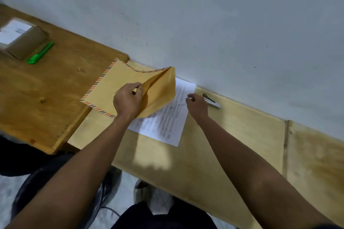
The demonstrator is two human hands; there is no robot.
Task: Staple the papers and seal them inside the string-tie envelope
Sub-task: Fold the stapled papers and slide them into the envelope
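Papers [163,122] lie flat on the worktop [232,135], right hand [197,105] pinching their far edge. Left hand [127,101] grips the envelope [111,87] flap open. Sheets could snag the narrow mouth and crumple. Stapler [212,101] rests beyond.

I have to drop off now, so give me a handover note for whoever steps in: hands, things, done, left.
Left hand pinches the envelope flap, lifting it open.
Right hand rests on the papers' far edge, fingers curled; whether it grips them is unclear.
Papers lie flat on the table, partly under the envelope. Stapler lies by the wall, beyond the right hand.
Done: envelope opened. A staple cannot be made out.
Left: check the staple, slide papers in, close flap, tie the string.
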